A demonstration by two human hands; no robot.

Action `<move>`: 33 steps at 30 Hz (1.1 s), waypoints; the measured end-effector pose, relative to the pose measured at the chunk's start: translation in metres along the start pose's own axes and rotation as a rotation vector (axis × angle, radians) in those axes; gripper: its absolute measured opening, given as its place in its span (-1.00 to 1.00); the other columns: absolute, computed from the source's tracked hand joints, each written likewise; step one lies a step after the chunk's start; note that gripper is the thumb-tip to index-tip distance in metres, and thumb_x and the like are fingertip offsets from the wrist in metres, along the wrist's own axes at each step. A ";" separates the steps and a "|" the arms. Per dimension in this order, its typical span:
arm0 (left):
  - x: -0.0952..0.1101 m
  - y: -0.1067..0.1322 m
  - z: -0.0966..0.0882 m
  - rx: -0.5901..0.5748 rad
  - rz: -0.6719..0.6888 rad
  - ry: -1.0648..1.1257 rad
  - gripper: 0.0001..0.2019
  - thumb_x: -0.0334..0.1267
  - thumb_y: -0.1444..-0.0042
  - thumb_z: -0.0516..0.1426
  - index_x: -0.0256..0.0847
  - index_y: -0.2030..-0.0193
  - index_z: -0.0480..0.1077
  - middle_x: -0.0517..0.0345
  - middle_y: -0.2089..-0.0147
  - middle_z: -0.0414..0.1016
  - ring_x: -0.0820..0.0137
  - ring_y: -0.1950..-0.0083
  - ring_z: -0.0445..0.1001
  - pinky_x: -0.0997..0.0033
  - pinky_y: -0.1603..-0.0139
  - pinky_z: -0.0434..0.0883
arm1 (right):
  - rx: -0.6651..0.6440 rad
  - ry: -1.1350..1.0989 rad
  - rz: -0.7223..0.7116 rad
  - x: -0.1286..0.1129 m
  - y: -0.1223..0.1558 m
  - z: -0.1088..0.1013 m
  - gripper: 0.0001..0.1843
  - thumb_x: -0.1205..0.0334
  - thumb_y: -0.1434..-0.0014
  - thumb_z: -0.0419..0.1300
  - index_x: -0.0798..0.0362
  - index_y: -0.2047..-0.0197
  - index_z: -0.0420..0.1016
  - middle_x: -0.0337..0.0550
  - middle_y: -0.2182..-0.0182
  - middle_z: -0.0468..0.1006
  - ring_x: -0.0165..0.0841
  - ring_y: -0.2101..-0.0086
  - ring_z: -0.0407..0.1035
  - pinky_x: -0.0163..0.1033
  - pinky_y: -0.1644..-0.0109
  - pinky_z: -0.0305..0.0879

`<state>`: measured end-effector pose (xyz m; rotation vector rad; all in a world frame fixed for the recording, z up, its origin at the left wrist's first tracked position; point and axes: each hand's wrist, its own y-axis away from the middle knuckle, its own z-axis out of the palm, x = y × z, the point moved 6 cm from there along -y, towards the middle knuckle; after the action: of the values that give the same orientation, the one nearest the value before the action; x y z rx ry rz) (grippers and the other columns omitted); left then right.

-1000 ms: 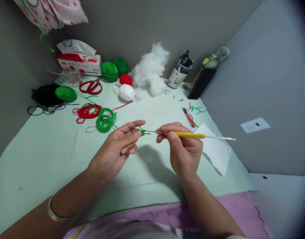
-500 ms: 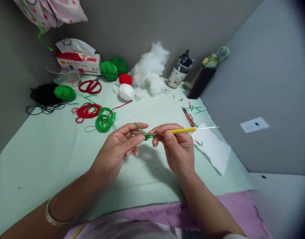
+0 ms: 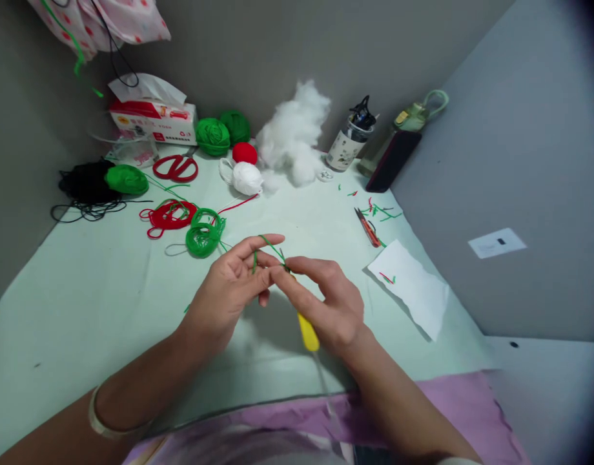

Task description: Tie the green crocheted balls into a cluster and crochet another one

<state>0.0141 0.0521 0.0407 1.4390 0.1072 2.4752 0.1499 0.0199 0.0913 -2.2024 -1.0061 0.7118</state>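
My left hand (image 3: 224, 290) is closed at thumb and fingertips on green yarn (image 3: 272, 245), which runs over its raised index finger. A crochet hook (image 3: 308, 332) with a yellow handle slants down toward me from the fingertips, its thin metal tip just showing above them. Thumb and index finger of my right hand (image 3: 333, 300) pinch at the hook's upper end, touching the left fingertips. Fingers mostly hide the small green stitches there. A wound coil of green yarn (image 3: 204, 234) lies beyond my left hand.
Red yarn (image 3: 168, 215), red-handled scissors (image 3: 175, 169), a white yarn ball (image 3: 246, 179) and white stuffing (image 3: 297, 135) lie toward the back. On the right are thread snips (image 3: 367, 227), yarn scraps and torn paper (image 3: 413, 290). A bottle (image 3: 408, 123) and phone-like dark slab (image 3: 392, 161) lean at the wall.
The crochet hook has swung from lying level, pointing right, to slanting down toward me. My right hand has turned, its fingertips now meeting the left ones. My left hand has barely moved.
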 end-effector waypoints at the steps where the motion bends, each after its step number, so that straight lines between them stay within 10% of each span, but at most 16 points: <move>1: -0.002 0.000 0.003 -0.036 -0.050 0.040 -0.61 -0.25 -0.07 0.43 -0.16 -0.06 0.58 0.27 0.39 0.46 0.59 0.51 0.26 0.61 0.53 0.29 | -0.003 0.006 -0.010 -0.001 0.000 0.000 -0.59 0.45 -0.34 0.21 -0.16 -0.15 0.56 -0.05 0.01 0.67 -0.23 0.07 0.60 -0.14 0.07 0.60; 6: -0.002 0.002 0.005 -0.059 -0.163 0.145 -0.62 -0.28 -0.11 0.40 -0.25 -0.08 0.58 0.46 0.57 0.12 0.67 0.60 -0.09 0.66 0.57 0.20 | 0.199 -0.359 0.253 0.017 -0.003 -0.009 -0.71 0.40 -0.38 0.18 -0.09 -0.05 0.62 -0.07 0.16 0.67 -0.25 0.17 0.58 -0.11 0.14 0.58; 10: 0.004 0.001 0.002 -0.006 -0.073 0.112 -0.66 -0.33 -0.10 0.39 -0.23 -0.04 0.58 0.37 0.45 0.34 0.70 0.61 -0.01 0.64 0.58 0.22 | 0.270 -0.725 0.492 0.033 -0.003 0.000 -0.81 0.24 -0.42 0.18 -0.04 0.13 0.65 -0.11 0.26 0.65 -0.33 0.37 0.52 -0.15 0.31 0.53; 16: 0.000 0.002 0.008 -0.037 -0.006 0.013 -0.65 -0.30 -0.05 0.42 -0.18 0.00 0.59 0.28 0.33 0.49 0.65 0.57 0.22 0.60 0.58 0.24 | 0.178 -0.540 0.336 0.020 -0.001 0.005 -0.70 0.41 -0.38 0.19 -0.09 -0.06 0.63 -0.09 0.14 0.70 -0.25 0.12 0.58 -0.08 0.07 0.57; 21: -0.003 0.003 0.006 -0.037 -0.103 0.099 -0.65 -0.25 -0.11 0.40 -0.18 -0.04 0.59 0.40 0.54 0.27 0.66 0.61 0.04 0.63 0.58 0.20 | 0.109 -0.232 0.205 0.009 0.001 0.000 -0.62 0.43 -0.34 0.22 -0.16 -0.11 0.64 -0.05 0.01 0.66 -0.23 0.07 0.57 -0.09 0.05 0.57; 26: 0.001 -0.001 0.000 0.007 -0.133 0.181 -0.73 -0.33 -0.10 0.39 -0.24 0.03 0.63 0.41 0.52 0.17 0.67 0.60 -0.11 0.66 0.60 0.17 | 0.299 -0.621 0.487 0.033 -0.001 -0.006 -0.81 0.28 -0.40 0.20 -0.08 0.09 0.68 -0.12 0.26 0.66 -0.30 0.33 0.53 -0.13 0.25 0.53; 33: 0.002 -0.001 0.002 -0.001 -0.005 0.040 -0.80 -0.33 -0.12 0.38 -0.14 0.09 0.66 0.25 0.27 0.48 0.71 0.57 0.06 0.66 0.55 0.27 | 0.220 -0.853 0.576 0.037 -0.002 0.011 -0.86 0.25 -0.36 0.27 -0.05 0.12 0.70 -0.14 0.22 0.67 -0.37 0.33 0.51 -0.20 0.22 0.52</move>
<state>0.0155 0.0531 0.0432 1.3875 0.1173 2.4996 0.1629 0.0537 0.0775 -1.9903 -0.5701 2.0271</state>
